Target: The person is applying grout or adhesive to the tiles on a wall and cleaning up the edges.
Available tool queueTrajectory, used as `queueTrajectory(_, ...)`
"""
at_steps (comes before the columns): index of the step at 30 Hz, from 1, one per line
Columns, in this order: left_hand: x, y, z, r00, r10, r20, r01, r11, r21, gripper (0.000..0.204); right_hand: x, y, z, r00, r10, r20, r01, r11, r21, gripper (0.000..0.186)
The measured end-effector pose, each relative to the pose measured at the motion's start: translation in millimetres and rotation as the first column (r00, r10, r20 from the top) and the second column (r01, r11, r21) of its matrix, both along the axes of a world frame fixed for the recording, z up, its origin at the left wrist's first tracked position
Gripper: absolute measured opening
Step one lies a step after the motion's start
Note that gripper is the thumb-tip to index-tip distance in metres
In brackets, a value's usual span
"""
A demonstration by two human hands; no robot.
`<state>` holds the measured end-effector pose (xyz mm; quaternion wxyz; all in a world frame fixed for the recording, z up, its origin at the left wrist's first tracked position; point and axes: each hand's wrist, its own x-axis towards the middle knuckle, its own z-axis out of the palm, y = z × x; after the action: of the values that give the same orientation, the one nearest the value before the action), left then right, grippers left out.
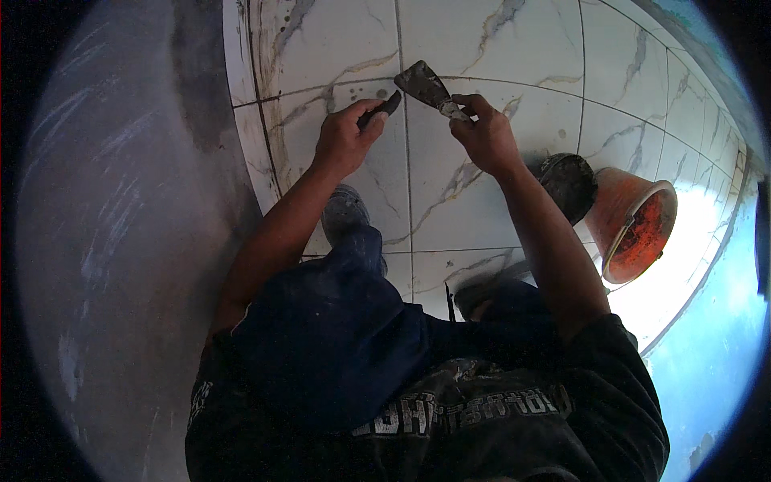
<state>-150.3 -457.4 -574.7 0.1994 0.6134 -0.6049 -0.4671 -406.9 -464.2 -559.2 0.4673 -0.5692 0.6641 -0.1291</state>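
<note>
My left hand [344, 138] grips a small dark tool [381, 110] whose tip sticks out toward the right. My right hand [483, 132] holds a putty knife [426, 85] by its handle; the grey, smeared blade points up and left. The two tools are close together above a joint [407, 185] between white marble-patterned floor tiles [450, 209]. The dark tool's tip sits just left of the blade; whether they touch I cannot tell. My knees and shoes show below the hands.
An orange bucket [636, 226] lies tipped on its side to the right, beside a dark round container [569, 183]. A grey unfinished wall [120, 241] rises on the left, and a blue wall [715, 337] runs along the right.
</note>
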Motion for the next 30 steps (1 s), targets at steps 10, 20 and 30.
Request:
queueTrajectory(10,-11,-4,4,0.999,-0.042,-0.01,0.042,0.999,0.001,0.033,1,1,-3,1.0,0.002,-0.013,-0.002,0.999,-0.048,0.043)
queueTrajectory(20,-9,6,-1,1.0,0.008,-0.015,-0.007,0.999,0.053,0.035,-1,1,-5,0.992,0.082,-0.094,-0.097,0.981,-0.167,0.041)
queueTrajectory(30,-19,-22,-14,1.0,-0.009,0.004,0.009,0.996,-0.093,0.028,13,1,12,0.983,0.063,-0.172,-0.076,0.995,-0.071,0.038)
